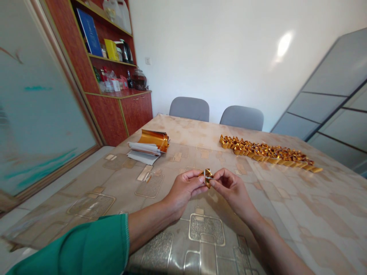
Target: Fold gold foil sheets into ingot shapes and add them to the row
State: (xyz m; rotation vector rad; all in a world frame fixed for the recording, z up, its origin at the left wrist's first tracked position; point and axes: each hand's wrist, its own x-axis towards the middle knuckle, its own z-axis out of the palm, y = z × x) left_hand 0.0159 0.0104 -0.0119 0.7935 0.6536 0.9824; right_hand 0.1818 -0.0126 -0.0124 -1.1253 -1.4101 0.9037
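Observation:
Between my two hands, above the near middle of the table, is a small folded piece of gold foil paper (pixel 208 177) with a pale edge showing. My left hand (pixel 187 187) pinches it from the left side. From the right, the thumb and fingers of my right hand (pixel 231 189) close on its other edge. Part of the piece is hidden behind my fingertips. To the right lie rows of folded gold foil pieces (pixel 269 151), packed close together. A stack of gold foil sheets (pixel 153 140) with white backs, some curled over, rests on the left.
A patterned plastic cover lies on the table (pixel 183 152). Two grey chairs (pixel 189 109) stand at its far edge. Behind on the left is a red-brown shelf cabinet (pixel 120 110) with a kettle and jars. A frosted glass door (pixel 43 95) is at the far left.

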